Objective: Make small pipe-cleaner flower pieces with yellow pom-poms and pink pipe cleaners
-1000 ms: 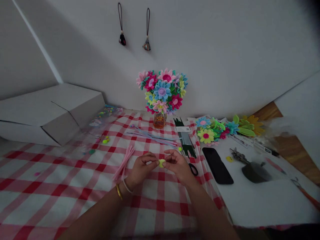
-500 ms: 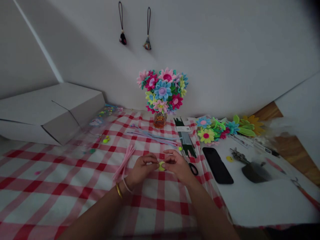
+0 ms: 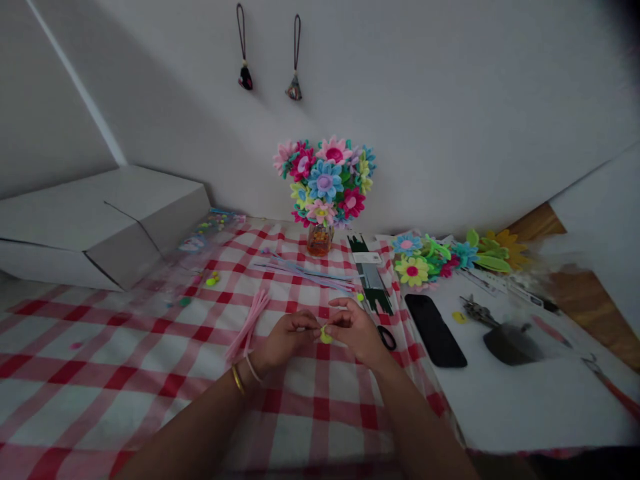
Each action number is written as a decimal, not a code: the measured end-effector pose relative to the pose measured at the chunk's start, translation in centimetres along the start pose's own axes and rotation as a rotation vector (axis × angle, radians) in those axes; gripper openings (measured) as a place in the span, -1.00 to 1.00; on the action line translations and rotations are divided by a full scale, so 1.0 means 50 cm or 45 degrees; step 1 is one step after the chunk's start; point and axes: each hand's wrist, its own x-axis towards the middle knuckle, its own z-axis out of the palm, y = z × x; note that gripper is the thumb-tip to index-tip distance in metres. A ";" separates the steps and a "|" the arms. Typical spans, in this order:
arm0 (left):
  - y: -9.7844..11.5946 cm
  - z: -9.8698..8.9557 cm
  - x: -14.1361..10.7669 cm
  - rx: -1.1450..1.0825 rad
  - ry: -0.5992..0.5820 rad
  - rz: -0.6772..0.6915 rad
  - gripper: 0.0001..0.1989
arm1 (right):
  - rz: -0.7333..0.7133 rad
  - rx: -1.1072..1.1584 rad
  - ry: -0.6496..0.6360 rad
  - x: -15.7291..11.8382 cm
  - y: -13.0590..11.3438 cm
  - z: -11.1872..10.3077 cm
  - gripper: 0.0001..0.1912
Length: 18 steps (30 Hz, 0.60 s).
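A small round yellow-green piece [image 3: 326, 335], which looks like coiled pipe cleaner, is pinched between both hands above the checked cloth. My left hand [image 3: 293, 333] has thumb and forefinger closed at its left edge. From the right, the thumb and forefinger of my right hand [image 3: 351, 329] press on its upper side. The fingers cover part of it. Beside my left wrist lies a bundle of pink pipe cleaners [image 3: 251, 320]. A pair of scissors with a black handle [image 3: 387, 338] rests just right of my right hand.
Behind the hands stands a glass vase [image 3: 319, 241] of fuzzy flowers [image 3: 325, 179]. Blue and lilac pipe cleaners [image 3: 305, 270] lie before it. Dark green stems [image 3: 373, 283], a black phone [image 3: 435, 331] and loose flowers [image 3: 413, 271] are on the right. A white box [image 3: 145, 220] sits at left.
The yellow-green piece has turned and dropped slightly beneath the fingertips, so its outline looks different. Both hands stay almost in place, with small finger shifts.
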 end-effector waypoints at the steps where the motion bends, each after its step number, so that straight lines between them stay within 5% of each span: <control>1: 0.001 0.000 0.000 -0.009 -0.010 -0.010 -0.90 | -0.002 -0.002 -0.002 -0.001 -0.001 0.001 -0.60; 11: 0.010 0.002 -0.002 -0.083 0.023 -0.105 -0.93 | -0.040 -0.078 -0.064 -0.007 -0.006 0.014 -0.65; 18: 0.013 0.000 0.002 -0.154 -0.025 -0.203 -0.75 | -0.046 0.014 0.064 -0.002 -0.008 0.007 -0.66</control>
